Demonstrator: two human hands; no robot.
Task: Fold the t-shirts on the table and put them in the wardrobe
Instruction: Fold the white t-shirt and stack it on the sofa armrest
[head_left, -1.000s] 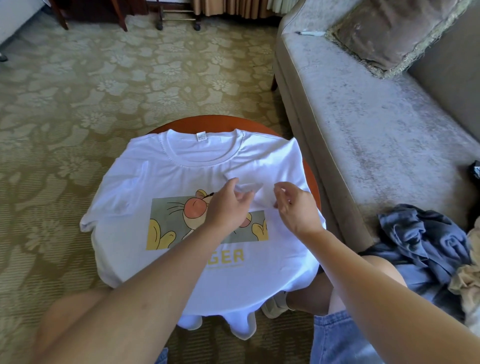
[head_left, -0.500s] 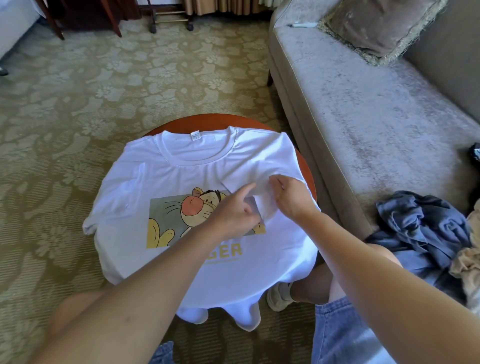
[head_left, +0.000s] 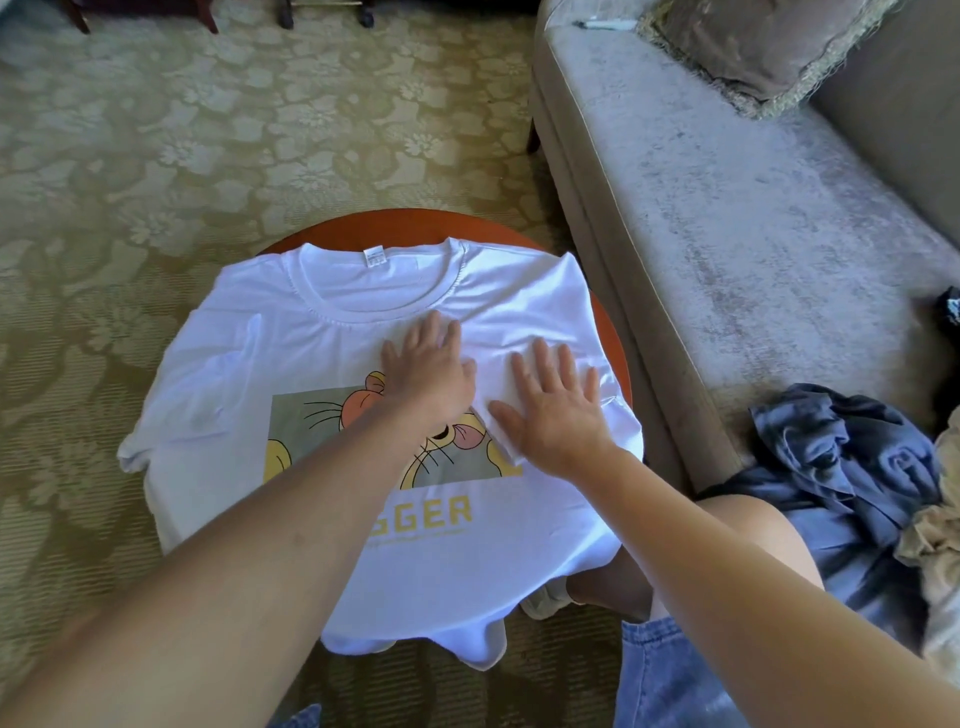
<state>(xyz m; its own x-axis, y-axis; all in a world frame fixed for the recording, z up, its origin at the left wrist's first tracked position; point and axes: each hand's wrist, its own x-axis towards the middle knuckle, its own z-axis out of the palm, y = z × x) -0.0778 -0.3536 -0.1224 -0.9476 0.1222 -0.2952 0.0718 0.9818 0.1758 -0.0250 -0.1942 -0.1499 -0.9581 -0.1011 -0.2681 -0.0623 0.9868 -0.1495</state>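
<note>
A: Where is the shirt?
B: The white t-shirt (head_left: 291, 364) lies print-up across the round table (head_left: 395, 223), with the collar toward 12 o'clock and the hem hanging over the edge at 6.
A: And the hands?
B: Both are flat with fingers straight, gripping nothing. The left hand (head_left: 426, 369) presses just below the collar. The right hand (head_left: 553, 410), beside it at 3 o'clock, presses a sleeve folded in over the chest.
A: Anything around?
B: A sofa (head_left: 727, 234) at 3 o'clock of the table, with a crumpled blue garment (head_left: 841, 457) at 4.
</note>
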